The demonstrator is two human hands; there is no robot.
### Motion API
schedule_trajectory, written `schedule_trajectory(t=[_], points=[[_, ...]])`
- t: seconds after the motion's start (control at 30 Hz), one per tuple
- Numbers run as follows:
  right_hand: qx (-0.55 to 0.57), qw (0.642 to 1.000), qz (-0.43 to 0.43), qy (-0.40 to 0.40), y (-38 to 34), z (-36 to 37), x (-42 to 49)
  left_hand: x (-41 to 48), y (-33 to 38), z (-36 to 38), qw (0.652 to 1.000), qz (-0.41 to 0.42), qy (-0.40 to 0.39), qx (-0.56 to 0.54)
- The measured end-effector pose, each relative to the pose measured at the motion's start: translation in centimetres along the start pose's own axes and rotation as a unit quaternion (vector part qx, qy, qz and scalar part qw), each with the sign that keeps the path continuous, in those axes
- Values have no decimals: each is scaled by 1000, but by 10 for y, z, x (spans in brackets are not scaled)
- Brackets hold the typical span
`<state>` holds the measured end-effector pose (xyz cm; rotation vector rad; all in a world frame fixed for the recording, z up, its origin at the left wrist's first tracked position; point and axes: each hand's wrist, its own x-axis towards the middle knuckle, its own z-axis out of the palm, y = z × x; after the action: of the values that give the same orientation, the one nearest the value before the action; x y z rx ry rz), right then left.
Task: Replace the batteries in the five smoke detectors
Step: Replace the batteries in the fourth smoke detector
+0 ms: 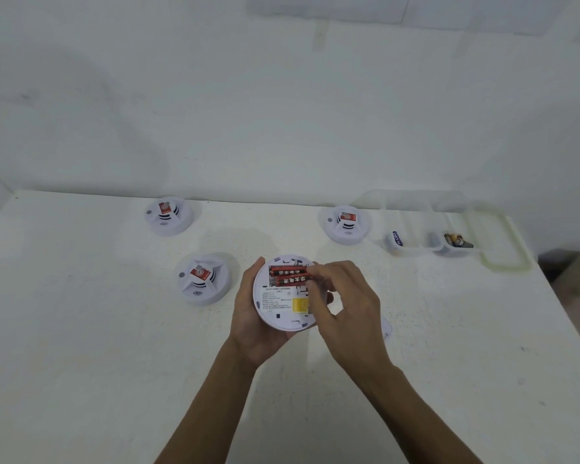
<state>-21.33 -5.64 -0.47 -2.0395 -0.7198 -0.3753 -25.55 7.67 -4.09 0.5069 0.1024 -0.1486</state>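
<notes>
A white table (98, 346) fills the view, and at about two o'clock on it lies a clear plastic tray (449, 229) with a few loose batteries in its compartments. Three smoke detectors sit face up at eleven (168, 216), one (345, 224) and ten o'clock (203, 279), while a fourth detector (282, 308) is held back-up at centre, cupped by the curled fingers of the left hand (252, 316). The right hand (345, 303) pinches the end of two red batteries (288, 276) lying side by side in the compartment.
</notes>
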Motion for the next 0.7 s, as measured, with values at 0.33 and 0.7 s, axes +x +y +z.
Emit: schedule_trajectory(t=[0.33,0.7], points=[[-14,1000,-11,18,-3,6,-3,-6,0,-9,998,-22,53,-9],[-95,988,-107,50,-8,9,-2,4,3,-10,999,25,14,25]])
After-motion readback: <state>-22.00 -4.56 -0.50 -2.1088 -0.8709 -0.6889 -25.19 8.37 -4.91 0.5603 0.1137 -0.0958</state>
